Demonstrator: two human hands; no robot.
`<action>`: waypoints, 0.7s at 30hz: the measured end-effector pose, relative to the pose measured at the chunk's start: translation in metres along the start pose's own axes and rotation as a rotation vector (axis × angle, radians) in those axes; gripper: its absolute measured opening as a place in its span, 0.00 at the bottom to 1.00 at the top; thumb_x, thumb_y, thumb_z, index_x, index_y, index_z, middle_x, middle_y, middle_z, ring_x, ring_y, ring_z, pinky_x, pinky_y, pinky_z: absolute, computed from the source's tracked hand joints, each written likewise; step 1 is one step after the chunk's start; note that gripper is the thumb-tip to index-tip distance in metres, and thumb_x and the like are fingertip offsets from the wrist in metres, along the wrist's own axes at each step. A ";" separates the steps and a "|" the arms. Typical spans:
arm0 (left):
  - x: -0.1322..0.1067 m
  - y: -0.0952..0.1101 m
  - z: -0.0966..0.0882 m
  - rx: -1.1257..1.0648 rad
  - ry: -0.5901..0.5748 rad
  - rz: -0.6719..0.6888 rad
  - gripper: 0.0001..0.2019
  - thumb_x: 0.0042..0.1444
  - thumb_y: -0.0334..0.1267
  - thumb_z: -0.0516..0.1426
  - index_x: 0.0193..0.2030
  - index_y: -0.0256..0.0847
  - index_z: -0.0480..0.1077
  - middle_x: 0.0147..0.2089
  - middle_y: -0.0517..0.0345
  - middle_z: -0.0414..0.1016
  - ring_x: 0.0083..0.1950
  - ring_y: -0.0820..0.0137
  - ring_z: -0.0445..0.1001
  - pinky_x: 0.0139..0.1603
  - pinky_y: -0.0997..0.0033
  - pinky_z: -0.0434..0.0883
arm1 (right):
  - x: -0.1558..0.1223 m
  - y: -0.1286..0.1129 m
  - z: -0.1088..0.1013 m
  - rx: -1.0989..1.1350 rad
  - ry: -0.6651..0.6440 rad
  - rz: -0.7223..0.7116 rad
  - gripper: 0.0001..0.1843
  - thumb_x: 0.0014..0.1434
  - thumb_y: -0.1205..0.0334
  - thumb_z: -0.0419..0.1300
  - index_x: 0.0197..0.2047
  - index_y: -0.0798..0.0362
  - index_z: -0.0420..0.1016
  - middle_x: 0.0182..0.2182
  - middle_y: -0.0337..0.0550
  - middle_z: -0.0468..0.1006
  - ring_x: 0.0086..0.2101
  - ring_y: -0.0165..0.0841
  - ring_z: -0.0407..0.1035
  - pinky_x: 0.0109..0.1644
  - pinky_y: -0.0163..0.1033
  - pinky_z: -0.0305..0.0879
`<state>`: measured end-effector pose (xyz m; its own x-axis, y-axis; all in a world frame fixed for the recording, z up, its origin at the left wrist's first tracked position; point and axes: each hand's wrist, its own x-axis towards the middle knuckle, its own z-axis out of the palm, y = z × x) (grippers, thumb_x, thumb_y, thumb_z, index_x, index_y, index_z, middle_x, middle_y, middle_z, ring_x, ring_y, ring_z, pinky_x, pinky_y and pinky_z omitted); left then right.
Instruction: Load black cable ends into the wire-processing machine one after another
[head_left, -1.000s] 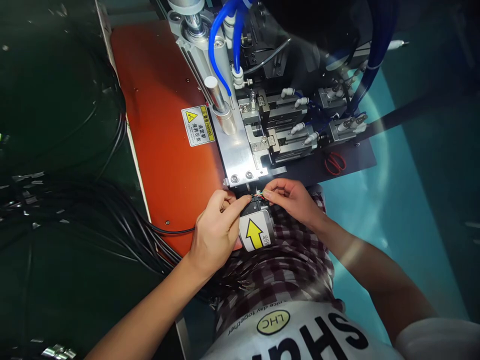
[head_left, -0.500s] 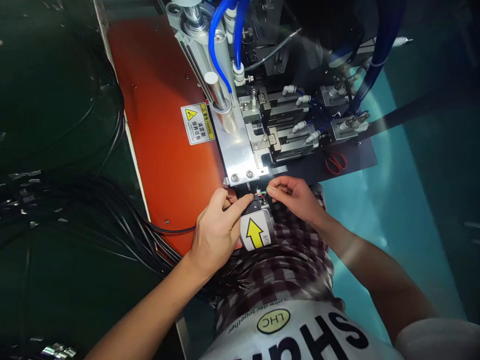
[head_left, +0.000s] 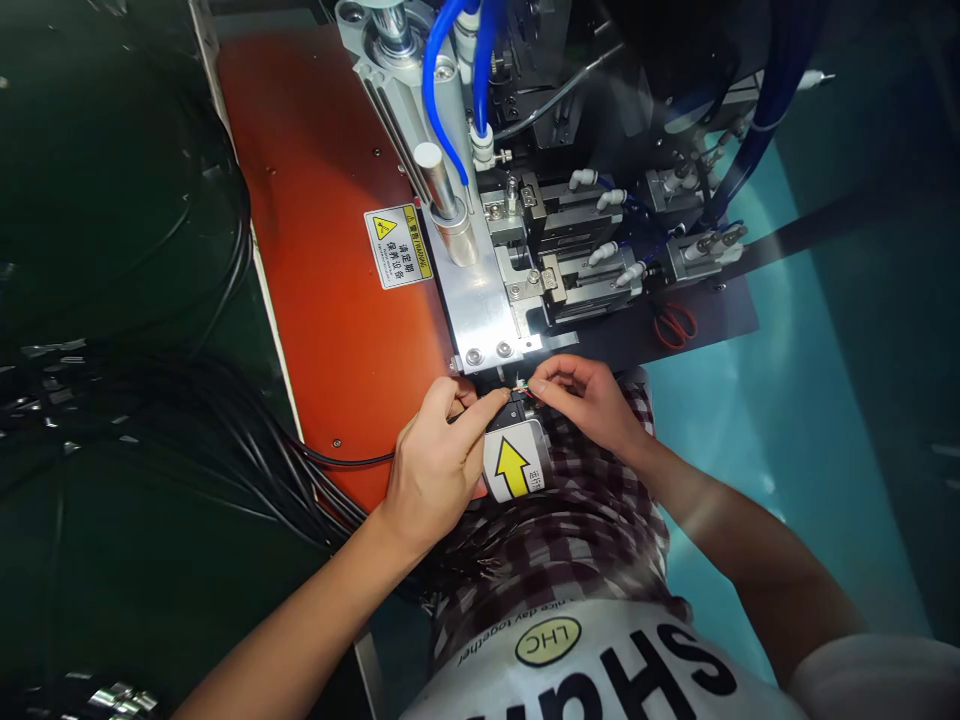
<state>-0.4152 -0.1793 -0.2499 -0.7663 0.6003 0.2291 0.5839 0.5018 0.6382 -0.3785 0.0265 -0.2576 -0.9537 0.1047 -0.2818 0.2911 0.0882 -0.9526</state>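
Observation:
My left hand is closed, its thumb and forefinger pinching thin coloured wires in front of the metal fixture. A black cable runs from the left into this hand; the palm side is hidden. From the right, my right hand pinches the other end of the same wires, its thumb and forefinger pressed together and the other fingers curled. Only a short stretch of wire, with red and green strands, shows between the hands. Just below the fingertips sits a black block with a yellow arrow label.
A silver pneumatic cylinder with blue hoses stands on the orange plate. Smaller actuators lie right of it. Red-handled scissors rest beyond my right hand. Many black cables hang at the left.
My right hand has shifted slightly left, closer to my left fingertips, and less wire shows between them. My left hand keeps its pinch. The whole view has shifted a little.

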 end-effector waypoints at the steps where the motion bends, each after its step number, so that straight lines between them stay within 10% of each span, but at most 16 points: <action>1: 0.000 0.000 0.000 0.000 -0.001 0.000 0.15 0.64 0.28 0.52 0.53 0.41 0.75 0.41 0.53 0.64 0.38 0.71 0.69 0.38 0.70 0.71 | 0.001 0.000 0.001 -0.006 0.009 -0.002 0.09 0.59 0.58 0.63 0.32 0.54 0.75 0.29 0.39 0.75 0.32 0.30 0.67 0.37 0.36 0.62; 21: 0.001 0.001 -0.001 -0.002 -0.014 -0.009 0.15 0.64 0.26 0.52 0.53 0.39 0.75 0.41 0.54 0.64 0.37 0.72 0.69 0.36 0.71 0.71 | -0.003 0.001 0.010 0.007 0.099 -0.064 0.07 0.61 0.60 0.62 0.34 0.54 0.73 0.31 0.39 0.76 0.32 0.29 0.67 0.38 0.36 0.61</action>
<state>-0.4156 -0.1792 -0.2485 -0.7676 0.6045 0.2130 0.5765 0.5059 0.6417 -0.3756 0.0165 -0.2585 -0.9582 0.1965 -0.2082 0.2292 0.0911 -0.9691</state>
